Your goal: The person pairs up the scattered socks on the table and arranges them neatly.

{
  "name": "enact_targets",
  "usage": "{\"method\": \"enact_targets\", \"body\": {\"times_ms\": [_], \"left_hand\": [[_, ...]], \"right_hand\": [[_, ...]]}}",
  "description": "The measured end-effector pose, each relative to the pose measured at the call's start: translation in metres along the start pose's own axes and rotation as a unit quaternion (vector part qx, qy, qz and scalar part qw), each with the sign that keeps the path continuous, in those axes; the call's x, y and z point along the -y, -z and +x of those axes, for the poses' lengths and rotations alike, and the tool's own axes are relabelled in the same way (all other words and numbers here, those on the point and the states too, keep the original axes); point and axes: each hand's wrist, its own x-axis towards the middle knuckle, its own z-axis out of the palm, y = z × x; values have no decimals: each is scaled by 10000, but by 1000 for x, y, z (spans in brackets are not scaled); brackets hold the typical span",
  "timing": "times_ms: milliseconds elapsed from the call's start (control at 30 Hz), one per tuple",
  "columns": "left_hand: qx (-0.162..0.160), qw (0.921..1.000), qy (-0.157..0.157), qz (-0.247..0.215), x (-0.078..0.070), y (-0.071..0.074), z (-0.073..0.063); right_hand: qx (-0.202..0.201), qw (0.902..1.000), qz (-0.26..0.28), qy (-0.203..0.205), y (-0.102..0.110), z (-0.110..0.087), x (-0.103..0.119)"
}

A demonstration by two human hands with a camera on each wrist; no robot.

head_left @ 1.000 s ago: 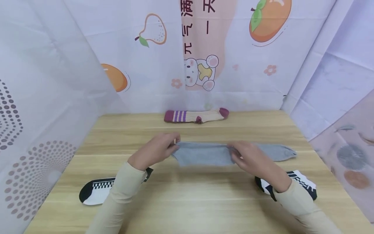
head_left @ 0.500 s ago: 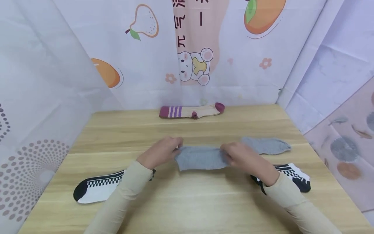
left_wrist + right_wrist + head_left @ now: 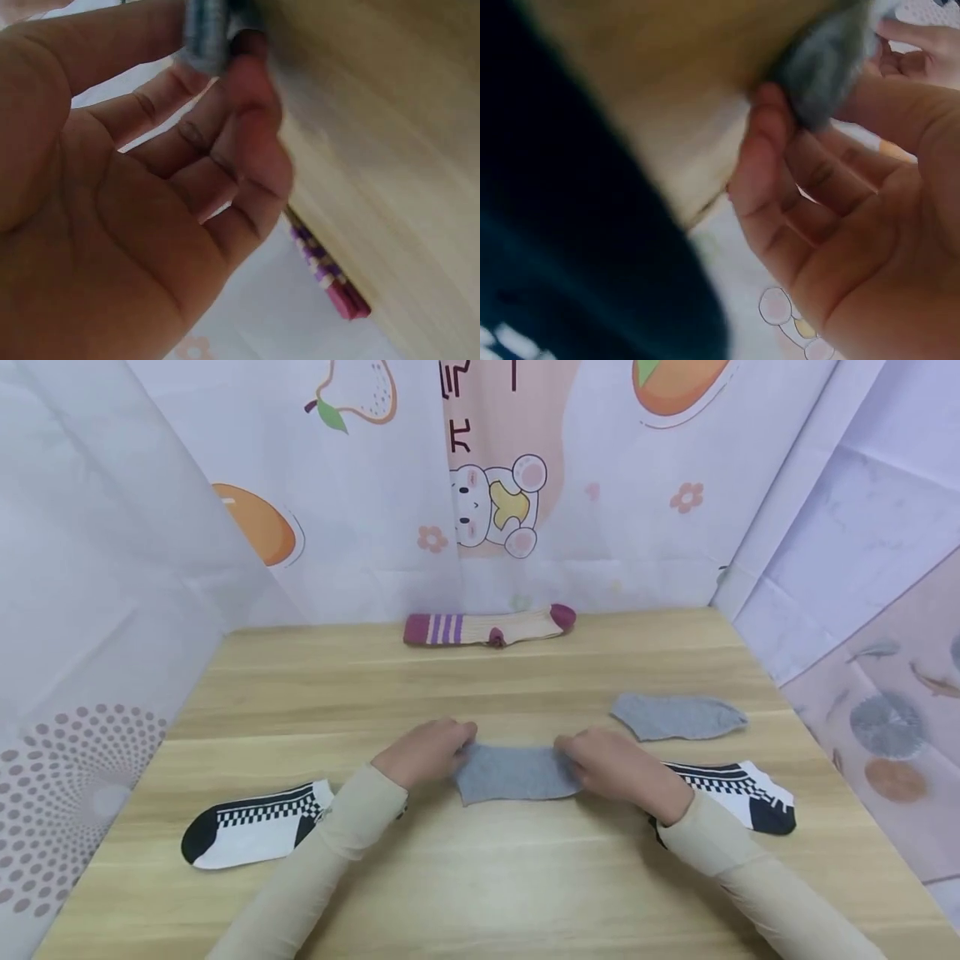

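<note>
A grey ankle sock (image 3: 517, 774) is stretched flat between the two hands, low over the middle of the table. My left hand (image 3: 427, 752) pinches its left end between thumb and fingers, and its right end is pinched by my right hand (image 3: 618, 764). In the left wrist view the grey cloth (image 3: 206, 37) sits between the left thumb and fingertips. The right wrist view has the sock's fabric (image 3: 821, 71) gripped by the right thumb and curled index finger. A second grey sock (image 3: 678, 717) lies flat beyond the right hand.
A black-and-white checked sock (image 3: 251, 831) lies left, partly behind the left sleeve. Another black-and-white sock (image 3: 738, 793) lies right, partly covered by the right forearm. A cream sock with purple stripes and maroon ends (image 3: 480, 628) lies along the back, before the printed curtain (image 3: 600, 527).
The held grey sock has come left and nearer, and down toward the table, away from the second grey sock, which now lies apart from it. Both hands still grip it.
</note>
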Motion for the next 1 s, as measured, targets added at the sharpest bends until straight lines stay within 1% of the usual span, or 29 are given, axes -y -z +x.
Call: {"method": "enact_targets", "body": {"times_ms": [133,233,300,367,467,533,633,733,833,900,1000], "left_hand": [[5,10000,-20,14,-1,3,7],[87,10000,17,1,-1,6,9],[157,9999,58,32,-2,8,8],[162,9998,117,70,-5,12,6],[94,9997,204,88,-12,17,2],[-1,9998,204,81,-18,21,-2],[-160,9998,7,70,-28,25,-5],[-334,9988,-341,110,-38,27,-4],[-442,9969,-615,217,-47,27,3],[-522,9952,-755,341,-52,26,12],[-506,9939,-866,466,-64,28,25]], "right_hand": [[39,9997,12,-226,-2,-2,-1],[131,9993,75,-328,1,-4,-1],[220,9992,101,-320,4,-6,-1],[275,9992,110,-278,8,-7,-1],[252,9992,167,-265,15,-9,-3],[197,9991,239,-301,21,-9,-5],[75,9989,316,-349,30,-11,-8],[65,9986,306,-423,37,-12,-13],[121,9972,393,-620,45,-14,-22],[39,9962,433,-756,49,-16,-31],[-188,9926,624,-1024,53,-19,-49]]}}
